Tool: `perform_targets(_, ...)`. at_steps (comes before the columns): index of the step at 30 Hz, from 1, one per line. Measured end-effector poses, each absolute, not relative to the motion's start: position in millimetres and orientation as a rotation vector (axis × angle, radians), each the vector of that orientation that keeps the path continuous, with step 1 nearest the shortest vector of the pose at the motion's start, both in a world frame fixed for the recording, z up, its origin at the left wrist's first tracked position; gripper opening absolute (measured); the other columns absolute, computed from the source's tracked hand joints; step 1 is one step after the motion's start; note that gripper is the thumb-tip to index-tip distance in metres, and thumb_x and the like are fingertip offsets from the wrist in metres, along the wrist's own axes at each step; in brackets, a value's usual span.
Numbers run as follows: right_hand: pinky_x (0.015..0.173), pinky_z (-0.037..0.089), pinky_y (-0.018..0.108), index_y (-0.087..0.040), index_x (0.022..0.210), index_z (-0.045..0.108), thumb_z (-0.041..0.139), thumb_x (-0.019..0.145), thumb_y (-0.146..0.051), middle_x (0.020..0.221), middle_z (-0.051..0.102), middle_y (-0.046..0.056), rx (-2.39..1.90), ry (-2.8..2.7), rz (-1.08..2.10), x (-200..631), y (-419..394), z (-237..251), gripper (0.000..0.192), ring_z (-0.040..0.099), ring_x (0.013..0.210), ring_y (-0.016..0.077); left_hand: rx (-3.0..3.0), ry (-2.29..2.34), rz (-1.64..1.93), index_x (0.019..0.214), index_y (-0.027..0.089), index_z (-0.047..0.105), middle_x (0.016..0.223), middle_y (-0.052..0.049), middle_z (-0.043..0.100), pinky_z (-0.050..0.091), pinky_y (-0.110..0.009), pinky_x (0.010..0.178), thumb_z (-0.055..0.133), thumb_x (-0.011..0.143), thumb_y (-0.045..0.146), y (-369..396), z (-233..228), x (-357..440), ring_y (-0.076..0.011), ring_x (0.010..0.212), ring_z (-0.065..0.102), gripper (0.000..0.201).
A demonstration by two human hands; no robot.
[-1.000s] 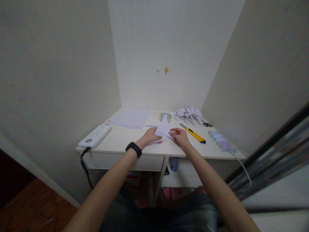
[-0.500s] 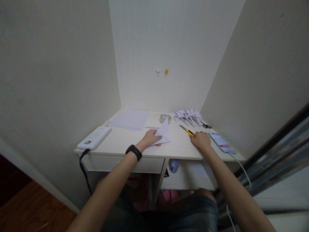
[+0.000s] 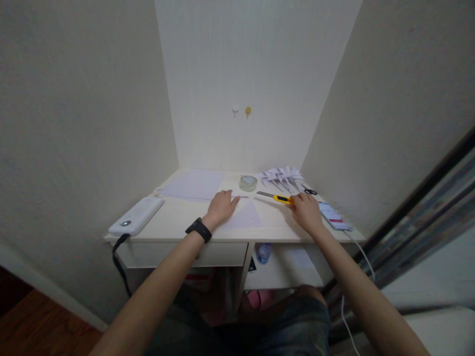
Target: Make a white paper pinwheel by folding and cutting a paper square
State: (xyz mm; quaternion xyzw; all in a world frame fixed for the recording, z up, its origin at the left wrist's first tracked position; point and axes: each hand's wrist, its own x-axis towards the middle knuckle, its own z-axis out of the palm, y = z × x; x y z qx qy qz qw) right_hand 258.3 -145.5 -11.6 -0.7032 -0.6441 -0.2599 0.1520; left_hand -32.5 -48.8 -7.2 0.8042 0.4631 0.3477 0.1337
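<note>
Head view: yellow utility knife (image 3: pixel 276 198) gripped by the closed fingers of the right hand (image 3: pixel 307 212), blade exposed, folded white paper (image 3: pixel 246 218) laid flat on the desk (image 3: pixel 178 217), left hand (image 3: pixel 221 206) placed beside it, fingers and thumb parted

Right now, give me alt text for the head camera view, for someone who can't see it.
A person's right hand holds a yellow utility knife, blade out, at a white desk, with the left hand close to a folded white paper. Beyond lie a roll of clear tape, pinwheel-like paper shapes and black-handled scissors.
</note>
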Motion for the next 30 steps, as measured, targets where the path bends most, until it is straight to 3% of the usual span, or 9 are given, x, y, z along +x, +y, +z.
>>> perform_targets(4,0.099,0.035,0.046,-0.019,0.113,0.068,0.054,0.094,-0.03,0.114,0.065,0.015,-1.61,-2.068,-0.753,255,-153,1,0.026,0.053,0.11,0.031,2.375,1.01,1.019,0.111,0.011,0.07,0.113,-0.016,0.07,0.042,-0.033,0.094,0.049,0.094,0.043,-59,7,-24,-0.0281,0.107,0.061,0.041)
perform_targets(9,0.108,0.027,0.053,-0.02,0.118,0.067,0.054,0.094,-0.032,0.113,0.067,0.013,-1.365,-2.175,-0.714,249,-158,10,0.029,0.05,0.117,0.0311,2.281,0.747,0.729,0.07,0.015,0.073,0.065,-0.004,0.066,0.039,-0.027,0.061,0.057,0.087,0.054,-66,16,-23,-0.0169,0.061,0.056,0.046)
perform_targets(13,0.11,0.026,0.055,-0.02,0.116,0.068,0.056,0.094,-0.034,0.112,0.068,0.013,-1.319,-2.194,-0.702,246,-161,16,0.029,0.051,0.117,0.0314,2.109,0.677,0.67,0.074,0.013,0.076,0.071,-0.006,0.071,0.04,-0.027,0.064,0.072,0.075,0.047,-67,17,-28,-0.0164,0.066,0.058,0.034)
perform_targets(18,0.112,0.023,0.061,-0.024,0.117,0.067,0.059,0.091,-0.032,0.113,0.069,0.01,-1.257,-2.092,-0.712,238,-165,18,0.027,0.05,0.122,0.0333,1.933,0.638,0.624,0.07,0.012,0.077,0.069,-0.008,0.072,0.041,-0.028,0.067,0.074,0.073,0.047,-66,14,-29,-0.0149,0.065,0.057,0.034)
perform_targets(21,0.108,0.033,0.059,-0.023,0.114,0.065,0.068,0.085,-0.039,0.117,0.065,0.012,-1.219,-1.663,-0.604,225,-165,5,0.033,0.052,0.12,0.0332,1.77,0.7,0.68,0.065,0.011,0.075,0.062,-0.007,0.067,0.037,-0.027,0.06,0.077,0.068,0.045,-65,10,-25,-0.0129,0.059,0.051,0.034)
perform_targets(23,0.097,0.046,0.051,-0.021,0.103,0.062,0.073,0.077,-0.045,0.105,0.065,0.01,-1.168,-1.191,-0.359,213,-162,-8,0.037,0.06,0.105,0.0285,1.672,0.723,0.74,0.063,0.011,0.074,0.063,-0.007,0.067,0.036,-0.026,0.059,0.08,0.065,0.043,-65,8,-21,-0.0122,0.059,0.049,0.032)
perform_targets(26,0.076,0.055,0.04,-0.023,0.092,0.058,0.084,0.061,-0.046,0.083,0.066,0.002,-1.058,-0.84,0.432,193,-154,-22,0.047,0.065,0.08,0.0215,1.582,0.698,0.8,0.065,0.012,0.074,0.066,-0.007,0.068,0.034,-0.026,0.059,0.081,0.063,0.044,-67,6,-15,-0.0106,0.059,0.047,0.033)
perform_targets(28,0.075,0.056,0.039,-0.023,0.091,0.061,0.086,0.058,-0.043,0.085,0.071,0.004,-0.948,-0.847,0.963,182,-150,-25,0.047,0.069,0.081,0.0225,1.594,0.651,0.801,0.066,0.012,0.074,0.067,-0.006,0.068,0.035,-0.026,0.059,0.08,0.064,0.046,-69,6,-11,-0.0104,0.059,0.047,0.034)
perform_targets(30,0.078,0.057,0.039,-0.023,0.094,0.066,0.087,0.059,-0.043,0.091,0.074,0.005,-0.824,-0.902,1.27,174,-146,-23,0.046,0.071,0.086,0.0238,1.649,0.622,0.793,0.067,0.012,0.074,0.067,-0.006,0.068,0.037,-0.026,0.062,0.08,0.065,0.046,-73,6,-9,-0.0114,0.061,0.05,0.034)
